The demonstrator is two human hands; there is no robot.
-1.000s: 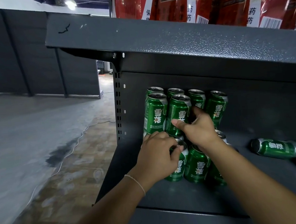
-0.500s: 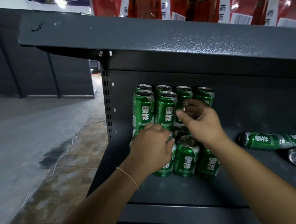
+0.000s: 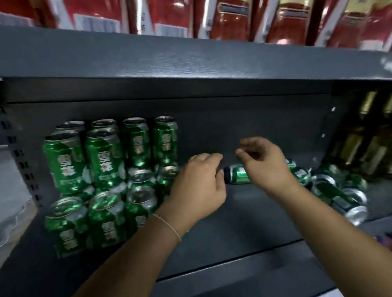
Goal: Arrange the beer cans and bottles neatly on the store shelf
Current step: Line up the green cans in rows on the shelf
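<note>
**Desk:** What changed on the store shelf (image 3: 221, 217) in that last second?

**Field:** You had both hands on the stacked green cans (image 3: 105, 157) at the left of the frame; now both had come off them and swung right. Your left hand (image 3: 200, 186) and right hand (image 3: 266, 163) hovered side by side at mid-frame, empty, fingers loosely curled and parted, clamped on nothing.

**Desk:** Where was the next piece of work?

**Field:** Directly behind your hands, a fallen can (image 3: 237, 174) lay on its side against the back of the shelf, partly hidden by your right wrist. More toppled cans (image 3: 338, 192) lay in a loose heap at the right of the frame.

**Desk:** And what did that mean for the job?

**Field:** The left block looked settled: two tiers, upright, labels forward. You appeared to have turned to the strays, so the task seemed roughly half done.

**Desk:** Anything in the way?

**Field:** The brown bottles (image 3: 376, 140) stood close behind the heap at far right; a hasty reach could have knocked them. The upper shelf (image 3: 181, 54), loaded with red packages (image 3: 224, 9), overhung low, limiting headroom for stacking. The frame was motion-blurred, so finer detail could not be told.
</note>
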